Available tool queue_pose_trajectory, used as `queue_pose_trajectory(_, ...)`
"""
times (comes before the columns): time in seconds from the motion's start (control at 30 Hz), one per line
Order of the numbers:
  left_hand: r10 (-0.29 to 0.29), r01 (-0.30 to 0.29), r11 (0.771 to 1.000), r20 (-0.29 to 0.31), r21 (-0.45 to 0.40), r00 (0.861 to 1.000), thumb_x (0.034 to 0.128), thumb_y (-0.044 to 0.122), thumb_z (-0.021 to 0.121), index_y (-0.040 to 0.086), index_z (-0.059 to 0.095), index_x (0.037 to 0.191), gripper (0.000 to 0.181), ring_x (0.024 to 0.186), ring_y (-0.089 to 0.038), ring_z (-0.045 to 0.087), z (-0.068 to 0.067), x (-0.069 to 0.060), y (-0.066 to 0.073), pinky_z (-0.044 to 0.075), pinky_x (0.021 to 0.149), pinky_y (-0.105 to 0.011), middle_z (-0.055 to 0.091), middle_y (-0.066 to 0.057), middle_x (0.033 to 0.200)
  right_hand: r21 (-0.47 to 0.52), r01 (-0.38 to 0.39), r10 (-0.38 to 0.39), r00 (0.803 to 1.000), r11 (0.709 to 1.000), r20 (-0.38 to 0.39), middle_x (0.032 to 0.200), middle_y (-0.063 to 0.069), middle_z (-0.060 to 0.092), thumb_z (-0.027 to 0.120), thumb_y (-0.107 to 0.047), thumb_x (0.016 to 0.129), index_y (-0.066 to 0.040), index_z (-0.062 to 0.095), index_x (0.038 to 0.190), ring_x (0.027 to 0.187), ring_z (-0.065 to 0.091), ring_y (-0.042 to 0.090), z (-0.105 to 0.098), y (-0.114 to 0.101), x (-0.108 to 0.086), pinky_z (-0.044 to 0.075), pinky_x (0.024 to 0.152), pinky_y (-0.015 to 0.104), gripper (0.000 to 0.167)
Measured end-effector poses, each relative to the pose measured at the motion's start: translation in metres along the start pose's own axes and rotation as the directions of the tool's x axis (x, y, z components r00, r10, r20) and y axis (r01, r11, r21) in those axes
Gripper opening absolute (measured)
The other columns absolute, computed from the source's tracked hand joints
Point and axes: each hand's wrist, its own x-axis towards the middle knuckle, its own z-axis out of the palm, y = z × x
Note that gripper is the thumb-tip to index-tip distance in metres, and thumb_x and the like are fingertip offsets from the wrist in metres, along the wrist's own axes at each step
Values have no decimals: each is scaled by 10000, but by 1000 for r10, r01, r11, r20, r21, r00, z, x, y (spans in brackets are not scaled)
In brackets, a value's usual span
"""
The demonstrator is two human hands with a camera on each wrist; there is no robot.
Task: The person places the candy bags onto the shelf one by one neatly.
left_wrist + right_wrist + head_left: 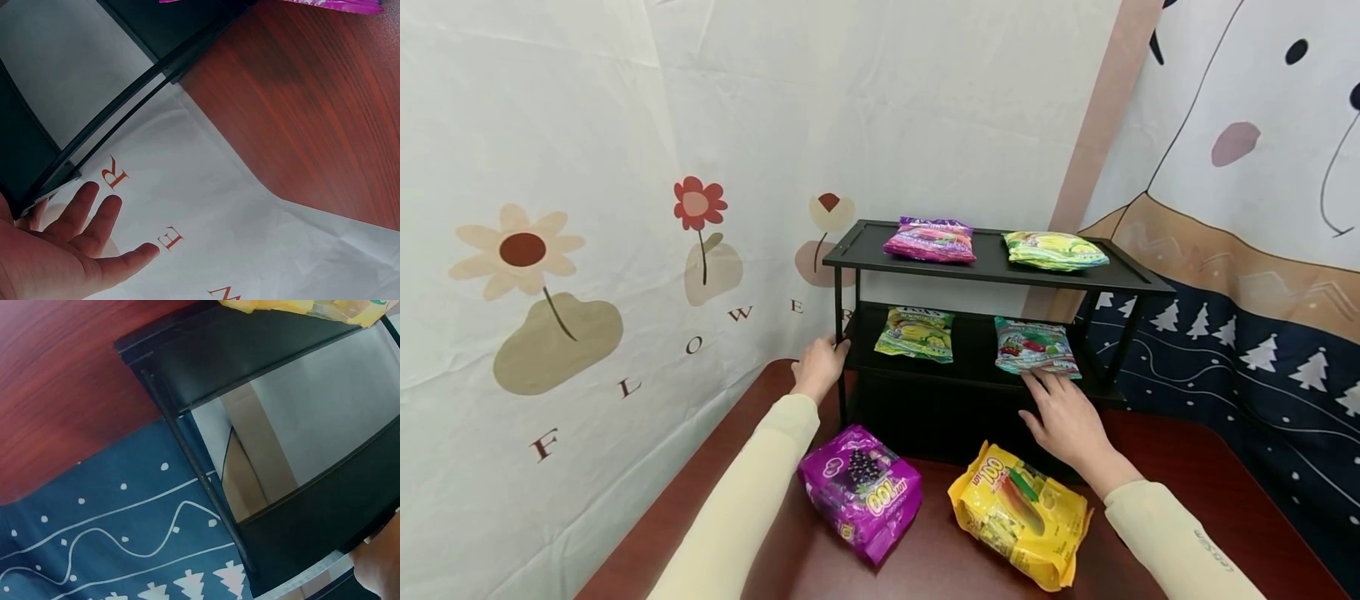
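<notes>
At the left end of the middle shelf on a black rack (992, 267), my left hand (820, 367) pinches the frame's edge. In the left wrist view that hand (75, 256) has its other fingers spread loosely past the corner. My right hand (1067, 421) touches the middle shelf's front edge, fingertips against a teal candy packet (1037, 343) with red fruit on it; its thumb hangs apart. A yellow-green candy packet (916, 333) lies to the left on that shelf. On top rest a purple-pink packet (931, 240) and a yellow-green lemon packet (1054, 250).
On the reddish-brown table (925, 575) before the rack lie a purple grape candy bag (863, 493) and a yellow mango candy bag (1022, 517). A white flower-print cloth (625, 100) hangs behind and left; a dark blue tree-print cloth (1232, 375) hangs at right.
</notes>
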Motion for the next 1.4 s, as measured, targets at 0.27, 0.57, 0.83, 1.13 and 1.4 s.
queue_pose_trajectory(0.27, -4, 4, 1000, -1, 5, 1000, 1045, 372, 478, 145, 643, 1321, 394, 1147, -377, 586, 0, 0, -1, 356, 944, -622, 645, -136, 1284, -9, -3, 3, 1000, 1000, 20, 1461, 246, 441, 790, -303, 833, 35, 435, 1448, 1316, 430, 420, 5, -2, -9, 297, 1078, 610, 787)
queue_pose_trajectory(0.57, -3, 3, 1000, 9, 3, 1000, 1050, 372, 465, 145, 613, 1368, 418, 1163, -372, 580, 1, -1, 0, 352, 941, -622, 632, -139, 1307, 17, -4, 4, 1000, 1000, -31, 1448, 248, 448, 800, -279, 817, 26, 441, 1451, 1328, 408, 419, 7, -4, -18, 285, 1065, 633, 789)
queue_pose_trajectory(0.83, -2, 2, 1000, 15, 0, 1000, 1053, 366, 465, 140, 596, 1386, 424, 1188, -373, 567, 0, -1, 1, 331, 971, -635, 625, -143, 1318, 70, -25, 32, 994, 997, -102, 1429, 257, 471, 748, -204, 841, 22, 511, 1402, 1317, 421, 435, 6, -10, -28, 278, 1085, 624, 649)
queue_pose_trajectory(1.13, 3, -3, 1000, 1, -11, 1000, 1047, 360, 473, 131, 615, 1354, 409, 1181, -372, 576, 0, -1, 0, 315, 965, -643, 630, -137, 1311, 101, 33, -11, 978, 994, -209, 1179, 193, 623, 727, -124, 819, -23, 666, 1234, 1070, 579, 387, 7, -13, -39, 405, 974, 586, 431)
queue_pose_trajectory(1.4, -1, 1, 1000, 8, -14, 1000, 1051, 365, 468, 138, 620, 1343, 400, 1181, -375, 570, -1, -1, 0, 306, 983, -645, 638, -134, 1294, 91, -21, 23, 1000, 996, -19, 1023, 114, 669, 763, -196, 858, -48, 717, 1167, 911, 639, 307, 7, -19, -51, 525, 765, 504, 346)
